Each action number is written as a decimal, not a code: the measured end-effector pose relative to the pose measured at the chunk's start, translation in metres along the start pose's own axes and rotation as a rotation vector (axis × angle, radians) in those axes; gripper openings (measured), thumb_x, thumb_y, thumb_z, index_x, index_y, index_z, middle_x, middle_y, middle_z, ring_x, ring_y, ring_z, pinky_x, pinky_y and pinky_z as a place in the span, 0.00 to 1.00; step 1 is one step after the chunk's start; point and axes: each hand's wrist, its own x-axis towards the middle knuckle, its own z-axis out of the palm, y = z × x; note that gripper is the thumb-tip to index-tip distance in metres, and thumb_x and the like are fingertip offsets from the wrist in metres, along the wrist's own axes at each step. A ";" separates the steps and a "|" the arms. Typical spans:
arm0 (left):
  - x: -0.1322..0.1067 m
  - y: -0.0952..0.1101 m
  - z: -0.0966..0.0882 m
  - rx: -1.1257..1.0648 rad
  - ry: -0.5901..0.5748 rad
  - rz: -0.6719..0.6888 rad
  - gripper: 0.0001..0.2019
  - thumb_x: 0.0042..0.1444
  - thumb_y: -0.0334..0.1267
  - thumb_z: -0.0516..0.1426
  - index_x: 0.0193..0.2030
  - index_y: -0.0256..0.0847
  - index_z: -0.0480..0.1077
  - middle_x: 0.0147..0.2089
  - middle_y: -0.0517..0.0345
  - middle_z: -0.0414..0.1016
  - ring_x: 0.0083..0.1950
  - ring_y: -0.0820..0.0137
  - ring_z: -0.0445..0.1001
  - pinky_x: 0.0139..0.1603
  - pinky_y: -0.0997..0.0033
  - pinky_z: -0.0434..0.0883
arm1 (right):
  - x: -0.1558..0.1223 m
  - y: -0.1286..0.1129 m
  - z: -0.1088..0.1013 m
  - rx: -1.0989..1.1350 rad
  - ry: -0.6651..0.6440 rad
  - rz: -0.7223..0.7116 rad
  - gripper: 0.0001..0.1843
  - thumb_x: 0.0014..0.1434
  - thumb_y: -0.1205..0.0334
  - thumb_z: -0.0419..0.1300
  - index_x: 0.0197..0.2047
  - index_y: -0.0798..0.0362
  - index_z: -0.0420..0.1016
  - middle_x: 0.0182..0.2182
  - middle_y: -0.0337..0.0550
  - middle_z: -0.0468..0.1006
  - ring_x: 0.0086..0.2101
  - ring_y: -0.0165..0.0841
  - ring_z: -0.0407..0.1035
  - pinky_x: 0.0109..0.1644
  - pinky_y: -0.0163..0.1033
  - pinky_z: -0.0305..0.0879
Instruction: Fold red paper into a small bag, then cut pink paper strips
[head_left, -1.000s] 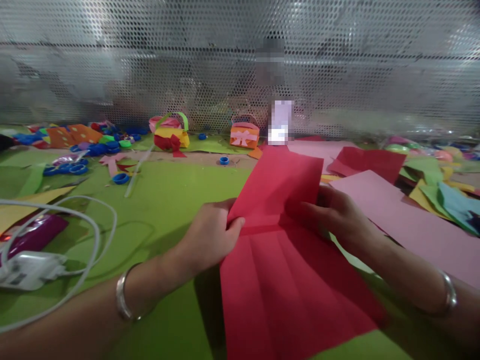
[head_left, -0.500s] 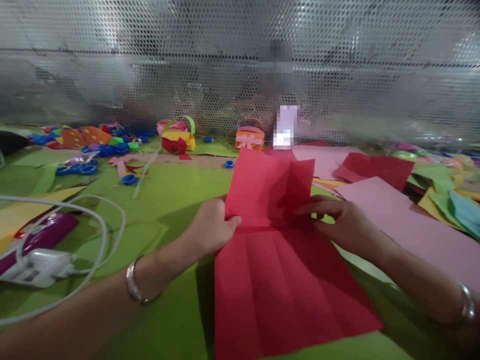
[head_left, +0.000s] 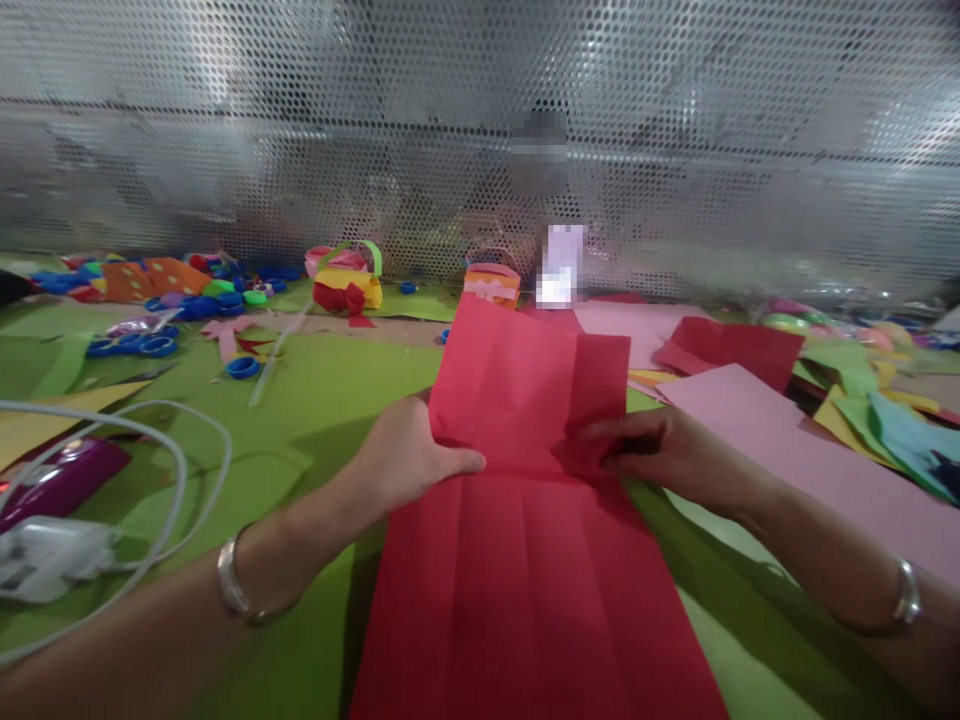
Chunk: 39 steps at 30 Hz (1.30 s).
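Note:
A large sheet of red paper [head_left: 517,580] with several long creases lies before me, its far part bent upright along a cross crease. My left hand [head_left: 409,450] grips the left edge at that bend, thumb on the near face and fingers hidden behind. On the other side, my right hand [head_left: 660,450] has its fingers and thumb closed on the right edge, where a narrow flap of the upright part folds inward. The fingertips there are partly in shadow.
Left are a white charger [head_left: 56,560] with its cable and a purple tool [head_left: 67,480]. Small paper baskets [head_left: 349,285] and blue scissors [head_left: 139,343] lie farther back. Pink paper [head_left: 795,480] spreads at right. A perforated metal panel [head_left: 420,130] stands behind.
The red paper has shifted slightly left and nearer in view. My right hand has moved inward a little, and the right flap is now bent more toward me.

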 end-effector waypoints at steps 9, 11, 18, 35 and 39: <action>0.012 -0.020 0.009 -0.514 -0.034 -0.040 0.22 0.39 0.29 0.64 0.44 0.39 0.68 0.38 0.54 0.80 0.38 0.62 0.79 0.36 0.65 0.74 | 0.005 0.008 -0.007 -0.028 0.140 0.086 0.21 0.42 0.60 0.63 0.42 0.48 0.83 0.38 0.42 0.83 0.39 0.40 0.76 0.42 0.42 0.74; 0.016 -0.024 0.011 -0.583 -0.015 -0.059 0.21 0.40 0.28 0.63 0.44 0.38 0.67 0.36 0.55 0.79 0.36 0.64 0.78 0.35 0.66 0.74 | 0.005 0.009 -0.007 -0.028 0.159 0.091 0.22 0.42 0.59 0.63 0.43 0.48 0.83 0.40 0.43 0.83 0.41 0.41 0.76 0.42 0.42 0.74; 0.017 -0.025 0.007 -0.518 -0.014 -0.095 0.13 0.42 0.28 0.60 0.37 0.40 0.69 0.35 0.57 0.78 0.34 0.67 0.77 0.33 0.70 0.72 | -0.004 -0.003 -0.016 -0.172 -0.083 0.119 0.33 0.48 0.44 0.62 0.57 0.46 0.74 0.20 0.39 0.78 0.20 0.34 0.69 0.20 0.37 0.61; 0.007 -0.016 -0.008 -0.384 -0.533 0.032 0.08 0.39 0.29 0.60 0.30 0.39 0.75 0.31 0.59 0.79 0.35 0.67 0.76 0.36 0.72 0.70 | 0.024 -0.085 0.016 -0.862 -0.051 -0.799 0.28 0.54 0.55 0.64 0.57 0.54 0.72 0.58 0.52 0.71 0.55 0.49 0.64 0.55 0.52 0.62; 0.010 -0.016 -0.017 -0.340 -0.510 0.069 0.07 0.42 0.31 0.59 0.30 0.41 0.75 0.32 0.60 0.79 0.35 0.68 0.75 0.35 0.73 0.68 | 0.059 -0.104 0.026 -0.874 -0.442 -0.477 0.06 0.51 0.67 0.62 0.34 0.52 0.79 0.29 0.38 0.80 0.32 0.34 0.73 0.32 0.34 0.63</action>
